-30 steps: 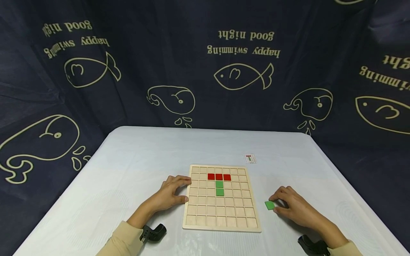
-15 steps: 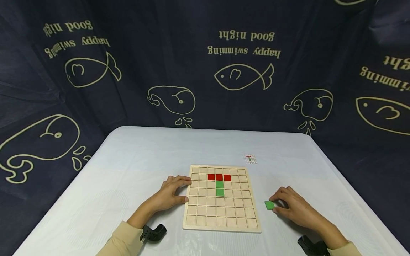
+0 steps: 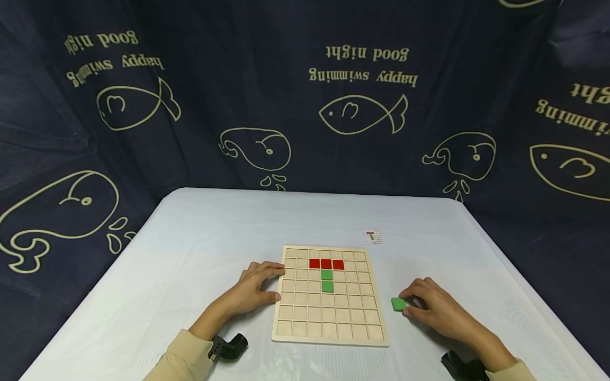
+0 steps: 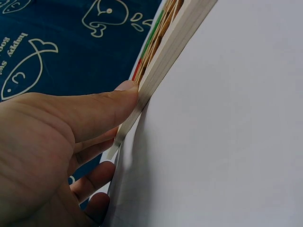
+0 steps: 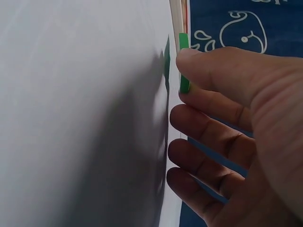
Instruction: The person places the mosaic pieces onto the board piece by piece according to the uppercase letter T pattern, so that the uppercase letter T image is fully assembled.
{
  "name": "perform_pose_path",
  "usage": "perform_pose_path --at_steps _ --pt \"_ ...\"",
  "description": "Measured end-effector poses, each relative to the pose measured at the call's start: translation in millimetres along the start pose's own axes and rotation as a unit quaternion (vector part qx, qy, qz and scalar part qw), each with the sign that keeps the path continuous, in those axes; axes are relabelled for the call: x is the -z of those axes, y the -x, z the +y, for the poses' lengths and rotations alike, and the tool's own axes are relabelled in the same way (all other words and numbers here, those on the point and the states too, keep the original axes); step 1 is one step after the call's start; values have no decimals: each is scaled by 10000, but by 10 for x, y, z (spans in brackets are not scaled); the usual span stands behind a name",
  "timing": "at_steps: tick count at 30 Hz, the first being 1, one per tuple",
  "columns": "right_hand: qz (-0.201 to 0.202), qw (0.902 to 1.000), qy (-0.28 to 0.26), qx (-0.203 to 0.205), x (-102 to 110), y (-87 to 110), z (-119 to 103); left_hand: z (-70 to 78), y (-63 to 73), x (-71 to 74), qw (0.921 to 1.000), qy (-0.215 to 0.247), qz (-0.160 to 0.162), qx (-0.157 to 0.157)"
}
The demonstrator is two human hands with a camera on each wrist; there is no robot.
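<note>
A wooden grid board lies on the white table. Three red tiles fill a row near its far side, with two green tiles in a column below the middle one. My left hand touches the board's left edge, its thumb and fingertips spread along the rim. In the left wrist view the thumb presses on that edge. To the right of the board, my right hand pinches a green square tile between thumb and index finger. In the right wrist view this tile is held above the tabletop.
A small pattern card with a red and green T shape lies beyond the board's far right corner. A dark curtain with fish and whale drawings hangs behind the white table.
The right hand has shifted the pinched green tile slightly to the left and raised it a little. The left hand and the board have not moved.
</note>
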State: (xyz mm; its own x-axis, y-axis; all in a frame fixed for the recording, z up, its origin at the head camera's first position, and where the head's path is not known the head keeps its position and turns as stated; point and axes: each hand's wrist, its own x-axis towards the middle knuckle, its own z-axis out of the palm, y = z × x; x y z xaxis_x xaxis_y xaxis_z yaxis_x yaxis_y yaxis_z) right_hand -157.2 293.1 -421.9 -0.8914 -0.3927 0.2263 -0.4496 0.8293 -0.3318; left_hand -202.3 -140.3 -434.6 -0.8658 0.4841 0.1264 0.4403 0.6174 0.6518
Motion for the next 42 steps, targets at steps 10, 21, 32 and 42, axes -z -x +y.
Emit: perform_pose_path --at_steps 10,21,32,42 --pt "18 10000 15 -50 -13 -51 -71 14 5 8 9999 -88 15 -45" --pt "-7 10000 -22 -58 -22 -125 -188 5 3 4 9999 -156 29 -58" --pt "172 9994 -210 195 -56 -217 -296 5 -1 11 9998 -159 35 -86" --pt "64 9993 -286 226 -101 -293 -408 -1 0 11 9999 -121 13 -79"
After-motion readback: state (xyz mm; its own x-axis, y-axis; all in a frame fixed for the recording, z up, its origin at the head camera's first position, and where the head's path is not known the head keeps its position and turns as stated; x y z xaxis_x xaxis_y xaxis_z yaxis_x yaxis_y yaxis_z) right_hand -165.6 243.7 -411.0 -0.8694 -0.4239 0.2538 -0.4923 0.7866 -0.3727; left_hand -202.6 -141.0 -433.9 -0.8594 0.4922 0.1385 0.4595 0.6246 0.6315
